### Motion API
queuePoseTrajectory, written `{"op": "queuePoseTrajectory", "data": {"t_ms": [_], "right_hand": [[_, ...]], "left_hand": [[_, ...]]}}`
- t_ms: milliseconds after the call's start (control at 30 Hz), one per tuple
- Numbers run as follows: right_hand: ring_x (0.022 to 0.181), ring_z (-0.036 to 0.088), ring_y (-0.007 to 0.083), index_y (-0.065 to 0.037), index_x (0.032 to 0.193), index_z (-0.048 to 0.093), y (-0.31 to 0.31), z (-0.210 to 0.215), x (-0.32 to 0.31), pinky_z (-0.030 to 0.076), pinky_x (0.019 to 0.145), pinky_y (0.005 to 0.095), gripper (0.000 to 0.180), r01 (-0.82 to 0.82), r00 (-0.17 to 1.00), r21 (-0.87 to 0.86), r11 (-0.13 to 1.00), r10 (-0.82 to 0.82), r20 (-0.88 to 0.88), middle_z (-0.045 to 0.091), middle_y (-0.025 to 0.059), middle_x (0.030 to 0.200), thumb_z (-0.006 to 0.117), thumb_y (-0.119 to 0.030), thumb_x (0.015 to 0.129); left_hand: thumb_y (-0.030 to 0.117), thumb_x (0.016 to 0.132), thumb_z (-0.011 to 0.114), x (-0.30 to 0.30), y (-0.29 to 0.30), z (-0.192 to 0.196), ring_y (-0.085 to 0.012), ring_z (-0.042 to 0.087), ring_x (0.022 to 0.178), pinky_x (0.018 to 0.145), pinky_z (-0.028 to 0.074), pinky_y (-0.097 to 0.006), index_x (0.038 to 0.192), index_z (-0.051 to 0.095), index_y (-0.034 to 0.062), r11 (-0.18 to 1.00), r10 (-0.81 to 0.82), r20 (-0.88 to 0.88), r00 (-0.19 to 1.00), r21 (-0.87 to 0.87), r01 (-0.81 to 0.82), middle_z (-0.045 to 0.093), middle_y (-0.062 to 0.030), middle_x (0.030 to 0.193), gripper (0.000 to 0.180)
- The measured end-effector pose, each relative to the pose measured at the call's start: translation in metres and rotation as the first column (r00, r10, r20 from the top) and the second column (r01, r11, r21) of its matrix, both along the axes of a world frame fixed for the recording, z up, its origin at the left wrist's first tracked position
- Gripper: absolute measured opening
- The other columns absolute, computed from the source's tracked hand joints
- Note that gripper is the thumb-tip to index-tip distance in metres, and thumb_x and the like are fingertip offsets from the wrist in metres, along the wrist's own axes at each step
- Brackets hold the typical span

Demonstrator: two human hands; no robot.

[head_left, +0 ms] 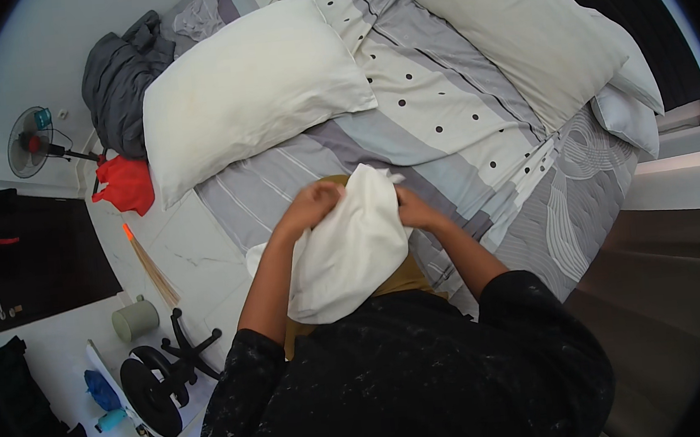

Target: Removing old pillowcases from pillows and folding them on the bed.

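I hold a white pillowcase (351,247) up in front of my chest, over the near edge of the bed (441,119). My left hand (311,205) grips its upper left edge, fingers closed into the fabric. My right hand (414,209) grips the upper right edge. A mustard-yellow cloth (409,278) shows behind and under the pillowcase; how it is held is hidden. A bare white pillow (247,90) lies on the bed beyond my left hand. Two more white pillows (533,32) lie stacked at the bed's right side.
The bed has a grey and white striped sheet with black dots. A dark grey blanket (117,76) is heaped at its far left corner. On the white floor stand a fan (31,142), a red cloth (125,184), a broom (150,269), a grey bucket (134,319) and a black swivel chair (160,377).
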State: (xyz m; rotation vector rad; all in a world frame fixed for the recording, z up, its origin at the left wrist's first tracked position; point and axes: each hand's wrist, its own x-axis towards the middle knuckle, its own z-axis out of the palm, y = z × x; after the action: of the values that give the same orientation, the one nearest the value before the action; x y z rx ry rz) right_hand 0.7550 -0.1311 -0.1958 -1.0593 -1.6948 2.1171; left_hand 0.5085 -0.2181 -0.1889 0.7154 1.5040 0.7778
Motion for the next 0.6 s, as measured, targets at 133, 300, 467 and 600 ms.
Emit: {"op": "queuePoseTrajectory", "data": {"t_ms": [133, 300, 467, 600], "right_hand": [[0.102, 0.051, 0.0125, 0.0, 0.117, 0.052, 0.011, 0.057, 0.021, 0.041, 0.09, 0.0293, 0.04, -0.285, 0.958, -0.006, 0.959, 0.285, -0.02, 0.058, 0.0079, 0.115, 0.061, -0.008, 0.079], [0.104, 0.05, 0.0108, -0.001, 0.123, 0.049, 0.006, 0.102, 0.07, 0.04, 0.091, 0.0274, 0.044, -0.339, 0.909, -0.043, 0.94, 0.316, -0.272, 0.057, 0.0029, 0.116, 0.057, -0.006, 0.081], [0.103, 0.052, 0.0117, 0.0, 0.121, 0.051, -0.006, 0.082, 0.088, 0.041, 0.09, 0.0284, 0.046, -0.212, 0.97, -0.204, 0.956, 0.18, -0.166, 0.057, 0.0044, 0.117, 0.064, -0.011, 0.078], [0.105, 0.051, 0.0119, -0.001, 0.122, 0.05, 0.0, 0.071, 0.06, 0.04, 0.091, 0.0284, 0.047, -0.321, 0.924, -0.142, 0.936, 0.277, -0.263, 0.056, 0.0036, 0.117, 0.064, -0.014, 0.079]], "left_hand": [[0.058, 0.06, 0.075, -0.063, 0.05, -0.024, -0.0395, 0.047, 0.108, 0.085, 0.044, -0.056, 0.14, 0.014, 0.006, 0.689, 0.704, 0.196, 0.683, -0.423, -0.589, 0.035, -0.0177, 0.131, 0.114], [0.056, 0.073, 0.059, -0.155, 0.13, 0.035, -0.0436, 0.033, 0.123, 0.092, 0.028, -0.067, 0.138, 0.028, 0.0113, 0.728, 0.54, 0.631, 0.557, -0.019, -0.685, 0.031, -0.0171, 0.14, 0.085], [0.034, 0.083, 0.061, -0.206, 0.199, 0.195, -0.0244, 0.04, 0.123, 0.09, 0.038, -0.051, 0.144, 0.009, 0.0167, 0.454, 0.391, 0.109, 0.914, 0.841, -0.295, 0.03, -0.0085, 0.143, 0.082], [0.031, 0.087, 0.055, -0.17, 0.198, 0.245, -0.023, 0.052, 0.11, 0.09, 0.041, -0.04, 0.129, 0.042, 0.0127, 0.591, 0.17, -0.122, 0.978, 0.807, -0.002, 0.048, -0.0081, 0.129, 0.048]]}}
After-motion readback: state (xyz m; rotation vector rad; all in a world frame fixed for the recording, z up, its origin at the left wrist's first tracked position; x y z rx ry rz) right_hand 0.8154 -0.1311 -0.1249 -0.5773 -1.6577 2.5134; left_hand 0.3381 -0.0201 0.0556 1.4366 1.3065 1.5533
